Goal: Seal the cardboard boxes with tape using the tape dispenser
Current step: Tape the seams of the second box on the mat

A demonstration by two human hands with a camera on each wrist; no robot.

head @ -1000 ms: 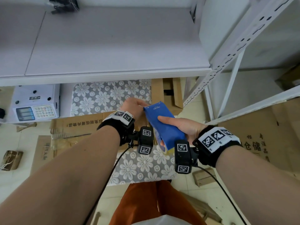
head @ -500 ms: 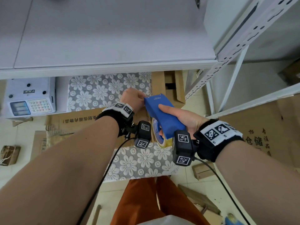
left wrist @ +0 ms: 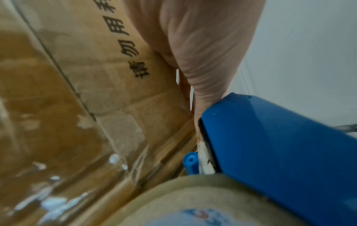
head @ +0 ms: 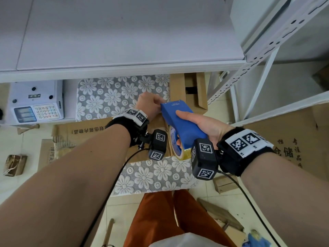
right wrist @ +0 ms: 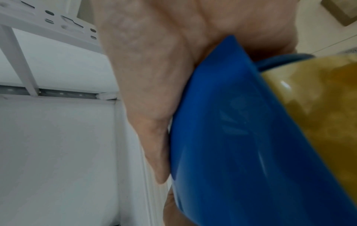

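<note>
My right hand [head: 201, 122] grips a blue tape dispenser [head: 179, 120] from above, thumb along its top. A roll of clear yellowish tape [head: 175, 145] sits under it. The dispenser hovers over a brown cardboard box [head: 157, 121] whose top carries shiny tape [left wrist: 58, 152]. My left hand [head: 149, 104] rests on the box just ahead of the dispenser's nose, fingers curled over the box's far edge; its fingertips are hidden. The left wrist view shows that hand [left wrist: 203, 45] touching the dispenser [left wrist: 280, 145] and the roll [left wrist: 193, 203]. In the right wrist view the palm [right wrist: 154, 61] wraps the blue body [right wrist: 241, 137].
The box sits on a grey floral mat [head: 115, 97] under a white shelf board [head: 124, 41]. A white scale [head: 35, 106] stands at left, flattened cardboard [head: 80, 130] lies below it. An open carton [head: 194, 90] and a white metal rack [head: 258, 68] are at right.
The dispenser has tilted a little so more of the tape roll shows beneath it. My left hand has stayed at the dispenser's nose on the box.
</note>
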